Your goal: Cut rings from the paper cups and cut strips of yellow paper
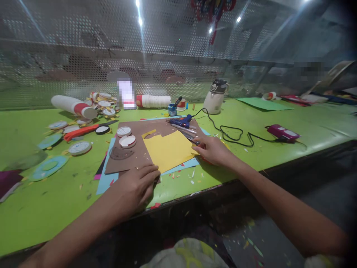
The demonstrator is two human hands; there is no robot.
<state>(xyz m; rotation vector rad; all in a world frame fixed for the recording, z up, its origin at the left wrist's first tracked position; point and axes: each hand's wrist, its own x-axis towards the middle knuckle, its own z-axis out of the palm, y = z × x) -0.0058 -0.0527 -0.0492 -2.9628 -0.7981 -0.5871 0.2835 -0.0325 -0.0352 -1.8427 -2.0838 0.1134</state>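
A yellow sheet of paper with a notched upper left edge lies on brown card. At its lower left corner, my left hand is closed, its fingers together on the paper's edge. To the right, my right hand is closed around what looks like scissors, with the dark metal blades pointing up and left beside the sheet. My palm covers most of the handles. Close by lie a brown protractor, two round white cup bottoms and a blue glue gun.
Cut cup pieces with yellow tabs and an orange cutter lie left. Behind stand stacked paper cups, a blue jar and a white flask. A black cord runs right to a purple device.
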